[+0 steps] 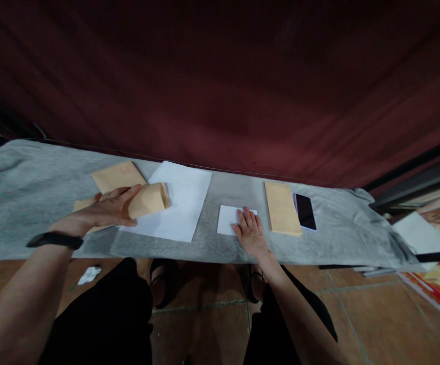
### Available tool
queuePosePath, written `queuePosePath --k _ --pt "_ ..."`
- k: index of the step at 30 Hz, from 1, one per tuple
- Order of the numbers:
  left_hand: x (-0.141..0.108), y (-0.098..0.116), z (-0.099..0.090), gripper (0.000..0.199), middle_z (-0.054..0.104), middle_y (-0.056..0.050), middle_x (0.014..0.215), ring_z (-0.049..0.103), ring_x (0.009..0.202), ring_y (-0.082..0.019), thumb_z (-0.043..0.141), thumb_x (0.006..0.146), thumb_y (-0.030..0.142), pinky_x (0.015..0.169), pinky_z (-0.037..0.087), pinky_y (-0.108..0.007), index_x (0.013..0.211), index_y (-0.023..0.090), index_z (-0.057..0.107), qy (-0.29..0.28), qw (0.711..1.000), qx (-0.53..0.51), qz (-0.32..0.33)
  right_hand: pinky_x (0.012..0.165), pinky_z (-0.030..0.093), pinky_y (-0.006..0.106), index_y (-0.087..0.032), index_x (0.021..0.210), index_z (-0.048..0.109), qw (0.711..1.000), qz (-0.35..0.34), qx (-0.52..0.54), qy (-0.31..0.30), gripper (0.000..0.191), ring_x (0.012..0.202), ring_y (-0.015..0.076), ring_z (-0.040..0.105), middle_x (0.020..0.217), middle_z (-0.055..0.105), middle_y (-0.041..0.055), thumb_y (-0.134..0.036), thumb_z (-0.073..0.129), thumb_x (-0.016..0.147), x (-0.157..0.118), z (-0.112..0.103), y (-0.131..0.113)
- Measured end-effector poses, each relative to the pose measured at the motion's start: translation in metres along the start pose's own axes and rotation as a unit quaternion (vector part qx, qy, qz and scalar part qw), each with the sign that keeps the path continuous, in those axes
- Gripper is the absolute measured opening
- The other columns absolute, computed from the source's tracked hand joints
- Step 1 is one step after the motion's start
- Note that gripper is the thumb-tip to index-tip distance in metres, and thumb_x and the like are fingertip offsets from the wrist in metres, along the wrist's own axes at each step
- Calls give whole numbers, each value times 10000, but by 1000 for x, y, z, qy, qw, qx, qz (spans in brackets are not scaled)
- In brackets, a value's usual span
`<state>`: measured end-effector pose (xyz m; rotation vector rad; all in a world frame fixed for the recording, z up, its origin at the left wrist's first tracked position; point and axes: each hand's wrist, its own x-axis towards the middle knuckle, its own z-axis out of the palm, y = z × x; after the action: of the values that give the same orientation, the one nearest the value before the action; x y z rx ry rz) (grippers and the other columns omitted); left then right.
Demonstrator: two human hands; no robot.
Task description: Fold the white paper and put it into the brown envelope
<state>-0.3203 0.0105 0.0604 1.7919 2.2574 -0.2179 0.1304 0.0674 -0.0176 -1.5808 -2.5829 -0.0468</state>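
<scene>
My left hand (pixel 115 207) grips a tan paper envelope (pixel 149 199), which bulges at its right end above the white sheets. Under and beside that hand lie more tan envelopes (pixel 119 175), one with faint red print. Large white paper (pixel 181 203) spreads flat just to the right. My right hand (pixel 250 230) lies with its fingers stretched out on a smaller white paper (pixel 227 220), covering its right part. Right of this hand rests a stack of tan envelopes (pixel 282 208).
A dark phone (pixel 305 212) lies right of the envelope stack. Grey cloth (pixel 341 228) covers the narrow surface, backed by a dark red panel (pixel 220 101). Below, a crumpled white scrap (pixel 89 275) sits on the tiled floor (pixel 375 309); a colourful printed sheet (pixel 438 289) is at right.
</scene>
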Motion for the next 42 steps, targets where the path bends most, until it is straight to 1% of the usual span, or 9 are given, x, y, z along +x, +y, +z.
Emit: queuePosePath --k 7,10,15,18,21,26,33,36,42 --pt "1 -16 -6 1037 194 -155 1645 200 1481 -335 708 795 368 1130 117 -679 1584 229 49 17 1000 -8 12 1181 234 525 -120 1553 313 1000 -3 0 4 605 1483 325 289 1617 271 183 -448 340 1045 1 1 0" --pt "-9 2 -4 998 134 -184 1660 138 1508 -375 705 802 472 1126 116 -698 1581 215 137 42 999 -2 17 1181 238 514 -117 1548 323 1000 1 1 2 603 1481 323 292 1614 278 184 -447 352 1044 1 -1 -2" --pt "-41 108 31 814 307 -165 1614 258 1497 -262 532 916 539 1195 238 -426 1562 141 240 152 980 -29 126 1179 243 504 -117 1544 331 1000 4 -6 12 601 1479 319 298 1607 299 182 -448 366 1044 0 -3 -4" --pt "-58 177 54 808 269 -166 1628 254 1498 -326 541 904 540 1166 289 -488 1564 165 263 133 986 -7 97 1179 241 497 -119 1543 335 1000 4 -9 20 598 1478 315 302 1601 311 183 -447 370 1044 0 -1 -4" --pt "-62 213 61 781 278 -222 1609 294 1469 -391 524 909 483 1149 287 -543 1543 89 296 119 992 18 36 1177 245 496 -125 1545 335 1000 4 -4 26 603 1471 312 317 1594 320 187 -453 377 1041 0 1 -4" --pt "-56 213 48 665 413 -274 1515 426 1380 -385 496 904 339 1089 382 -482 1470 11 377 124 992 25 -7 1172 249 503 -117 1538 349 1000 3 13 28 604 1462 318 334 1588 327 196 -450 385 1036 1 0 -3" --pt "-53 209 35 341 632 -171 1148 596 1125 -286 489 894 252 887 511 -363 1205 121 536 111 993 31 -18 1173 240 505 -119 1526 376 999 5 31 22 596 1454 325 349 1590 325 194 -458 368 1036 -1 -4 -2" --pt "-56 208 35 351 624 -148 1148 588 1143 -280 528 879 293 893 514 -358 1196 142 520 107 993 44 -9 1176 235 501 -120 1523 383 999 3 33 17 589 1451 327 353 1588 332 191 -451 372 1035 -1 -7 -2" --pt "-60 211 30 382 661 -179 1095 668 1024 -284 437 863 125 764 542 -344 1235 99 517 114 992 61 -13 1182 225 492 -113 1521 385 999 8 31 3 594 1451 333 354 1590 331 185 -447 393 1030 0 -12 -3"
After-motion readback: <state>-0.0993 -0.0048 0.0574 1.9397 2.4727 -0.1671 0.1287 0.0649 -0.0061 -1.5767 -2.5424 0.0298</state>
